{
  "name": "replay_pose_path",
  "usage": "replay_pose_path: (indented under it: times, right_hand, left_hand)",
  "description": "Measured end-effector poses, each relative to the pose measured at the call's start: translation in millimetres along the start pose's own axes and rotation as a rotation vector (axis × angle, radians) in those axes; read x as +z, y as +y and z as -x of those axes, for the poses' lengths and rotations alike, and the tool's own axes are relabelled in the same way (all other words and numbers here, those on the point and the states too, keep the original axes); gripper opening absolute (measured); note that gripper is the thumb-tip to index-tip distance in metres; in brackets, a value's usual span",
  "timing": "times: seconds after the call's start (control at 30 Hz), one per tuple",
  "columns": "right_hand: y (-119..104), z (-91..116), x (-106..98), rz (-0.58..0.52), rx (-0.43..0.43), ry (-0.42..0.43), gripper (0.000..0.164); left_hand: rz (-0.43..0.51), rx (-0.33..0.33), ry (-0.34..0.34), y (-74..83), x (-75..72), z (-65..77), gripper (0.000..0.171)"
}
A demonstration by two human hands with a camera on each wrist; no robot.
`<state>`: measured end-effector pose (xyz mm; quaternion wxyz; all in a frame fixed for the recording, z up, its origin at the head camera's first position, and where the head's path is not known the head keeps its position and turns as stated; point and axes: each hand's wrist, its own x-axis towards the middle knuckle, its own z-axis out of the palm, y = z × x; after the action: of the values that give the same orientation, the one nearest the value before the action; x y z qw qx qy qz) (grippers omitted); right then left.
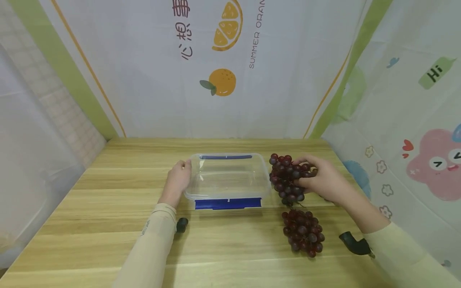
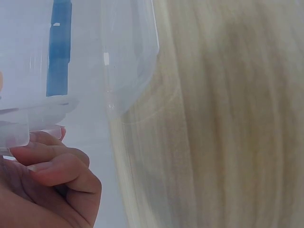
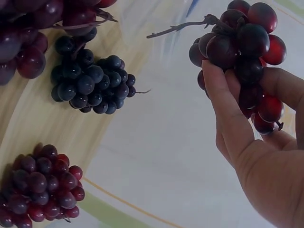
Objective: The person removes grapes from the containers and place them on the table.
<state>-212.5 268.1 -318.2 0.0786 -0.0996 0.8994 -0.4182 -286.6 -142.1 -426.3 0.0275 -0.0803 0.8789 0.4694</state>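
A clear plastic food container (image 1: pixel 227 178) with blue latches stands on the table, its top uncovered. My left hand (image 1: pixel 180 176) holds its left rim; in the left wrist view the bent fingers (image 2: pixel 61 168) sit at the edge, with the thumb out of sight. To the right of the container, my right hand (image 1: pixel 317 178) grips a bunch of dark red grapes (image 1: pixel 284 174). Fingers and thumb pinch the grapes (image 3: pixel 254 40) in the right wrist view, and a bare stem sticks out. Another grape bunch (image 1: pixel 303 232) lies on the table nearer to me.
In the right wrist view, a blue-black grape bunch (image 3: pixel 95 85), a red one (image 3: pixel 47 185) and a larger one (image 3: pixel 28 28) partly cut off lie around. A printed cloth (image 1: pixel 158 100) hangs behind the wooden table (image 1: pixel 230 252). Black curved pieces (image 1: pixel 354 243) show beside the sleeves.
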Motion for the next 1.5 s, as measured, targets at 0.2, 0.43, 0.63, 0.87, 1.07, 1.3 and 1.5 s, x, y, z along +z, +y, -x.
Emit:
replay_pose_path:
  times: [0.2,0.43,0.63,0.87,1.07,1.3,1.5]
  right_hand:
    - [8,10,-7,-0.021,0.053,0.070,0.058]
    - [19,21,-15,-0.068,0.050,0.156,0.060]
    - [29,32,-24,-0.102,0.025,0.199,0.057]
    - [44,44,-34,-0.104,0.008,0.238,0.053]
    - [60,52,-41,-0.061,-0.001,0.249,0.050]
    - [76,58,-48,-0.007,0.007,0.227,0.050]
    - [95,65,-54,0.013,0.053,0.172,0.053]
  left_hand:
    - [0.000,0.002,-0.001,0.5,0.2,-0.6,0.071]
    - [-0.011,0.001,0.006,1.8,-0.1,1.0,0.071]
    - [-0.010,-0.006,-0.001,1.7,-0.5,1.4,0.072]
    - [0.004,-0.012,0.006,2.4,-0.1,2.0,0.071]
    - [-0.006,-0.001,0.017,1.9,-0.1,1.3,0.070]
    - [-0.006,-0.001,0.016,0.6,0.0,2.6,0.071]
    - [0.002,-0.005,0.013,0.7,-0.5,2.8,0.070]
